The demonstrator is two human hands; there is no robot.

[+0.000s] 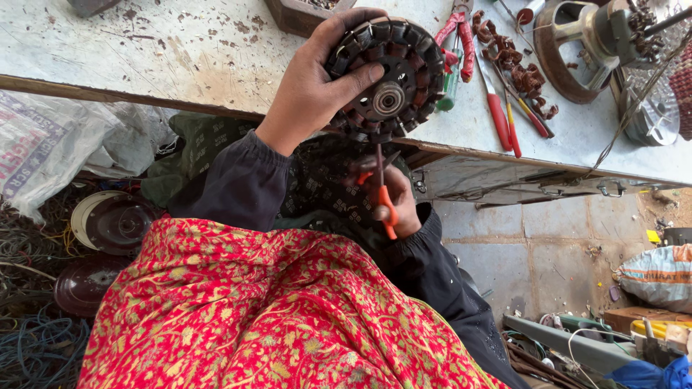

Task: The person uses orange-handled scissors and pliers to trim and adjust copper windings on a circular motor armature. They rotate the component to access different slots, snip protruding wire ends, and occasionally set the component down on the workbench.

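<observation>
My left hand (310,86) grips a round black motor stator (393,79) with copper coil windings around its rim and a bearing at its centre, holding it up in front of the workbench edge. Below it, my right hand (398,205) holds orange-handled scissors (383,189), their blades pointing up at the lower rim of the stator. Both arms wear dark sleeves. A red and yellow patterned shawl (274,310) covers my lap.
The grey workbench (180,50) carries red-handled pliers (461,32), screwdrivers (497,115), copper coil scraps (515,65) and a metal motor housing (591,36). Left on the floor lie a plastic sack (43,144), round covers (115,223) and wire tangles. A sack (659,274) sits at right.
</observation>
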